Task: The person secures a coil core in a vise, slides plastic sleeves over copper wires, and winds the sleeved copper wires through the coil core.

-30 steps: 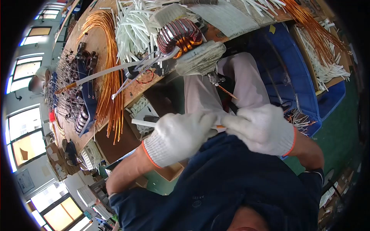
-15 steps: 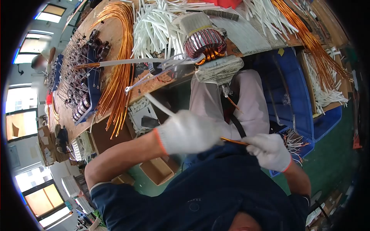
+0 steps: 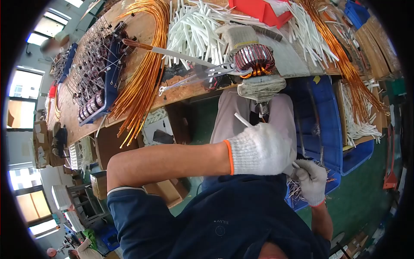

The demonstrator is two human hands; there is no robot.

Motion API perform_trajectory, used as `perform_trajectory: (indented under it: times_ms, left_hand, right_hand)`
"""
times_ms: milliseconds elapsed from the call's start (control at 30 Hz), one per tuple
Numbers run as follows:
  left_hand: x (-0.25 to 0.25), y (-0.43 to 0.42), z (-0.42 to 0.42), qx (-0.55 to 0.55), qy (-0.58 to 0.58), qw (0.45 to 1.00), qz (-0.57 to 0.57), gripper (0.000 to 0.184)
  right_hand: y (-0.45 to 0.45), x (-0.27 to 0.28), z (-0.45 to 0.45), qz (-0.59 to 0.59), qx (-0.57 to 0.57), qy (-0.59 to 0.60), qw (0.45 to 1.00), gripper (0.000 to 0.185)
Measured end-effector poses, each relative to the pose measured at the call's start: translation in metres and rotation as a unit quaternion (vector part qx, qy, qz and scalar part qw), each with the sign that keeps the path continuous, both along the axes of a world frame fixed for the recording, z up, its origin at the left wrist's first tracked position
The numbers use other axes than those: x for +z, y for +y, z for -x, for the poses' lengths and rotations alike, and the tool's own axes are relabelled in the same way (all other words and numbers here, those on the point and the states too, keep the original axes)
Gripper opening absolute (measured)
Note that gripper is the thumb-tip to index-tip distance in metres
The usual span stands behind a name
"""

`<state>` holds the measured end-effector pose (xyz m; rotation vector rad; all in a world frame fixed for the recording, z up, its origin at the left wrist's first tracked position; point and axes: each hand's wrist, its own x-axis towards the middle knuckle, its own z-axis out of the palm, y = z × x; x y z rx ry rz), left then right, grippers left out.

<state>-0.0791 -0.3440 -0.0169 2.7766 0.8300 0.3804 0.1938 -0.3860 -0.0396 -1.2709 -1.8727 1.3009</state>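
My left hand point(image 3: 265, 149), in a white knit glove with an orange cuff, is closed on a white sleeve tube point(image 3: 242, 119); one end sticks out past the thumb side. My right hand point(image 3: 311, 179), gloved the same way, pinches a thin light-coloured piece point(image 3: 295, 165) right beside the left hand. Whether it is part of the same tube cannot be made out. Above both hands, a toroidal coil point(image 3: 254, 59) wound with copper wire sits between pale wrapped blocks point(image 3: 261, 87). A wire lead in a white sleeve point(image 3: 181, 56) runs left from the coil.
Long copper wires point(image 3: 144, 73) and heaps of white tubes point(image 3: 194, 34) cover the bench point(image 3: 177, 88). A blue bin point(image 3: 108, 88) of finished coils stands left. Blue crates point(image 3: 340, 142) are at my right, with cut scraps point(image 3: 297, 190) low down. A red tray point(image 3: 263, 13) lies at the back.
My left hand has moved right, close against my right hand. The copper-coloured strand visible between them before is now hidden. My right hand has shifted slightly right and down.
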Motion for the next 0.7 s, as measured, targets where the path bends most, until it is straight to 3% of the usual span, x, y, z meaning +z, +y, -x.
perform_trajectory:
  times_ms: [133, 167, 267, 433, 700]
  left_hand:
    - [0.005, -0.002, -0.012, -0.027, -0.048, 0.987, -0.15, 0.016]
    - [0.006, 0.003, -0.009, -0.03, -0.051, 0.986, -0.155, 0.016]
    - [0.014, 0.004, 0.001, -0.03, -0.012, 0.999, -0.034, 0.018]
    - [0.019, -0.018, -0.026, -0.01, -0.047, 0.998, -0.047, 0.018]
    - [0.007, -0.015, -0.035, -0.063, -0.161, 0.977, -0.128, 0.012]
  right_hand:
    - [-0.01, 0.009, 0.002, -0.018, -0.003, -0.014, 1.0, 0.025]
    - [-0.012, 0.009, -0.004, -0.023, -0.006, -0.018, 1.0, 0.025]
    - [-0.022, 0.011, -0.017, 0.005, -0.033, -0.004, 0.999, 0.025]
    - [-0.031, 0.032, -0.007, -0.082, -0.008, -0.039, 0.996, 0.019]
    - [-0.042, 0.04, -0.016, -0.081, -0.016, -0.079, 0.993, 0.025]
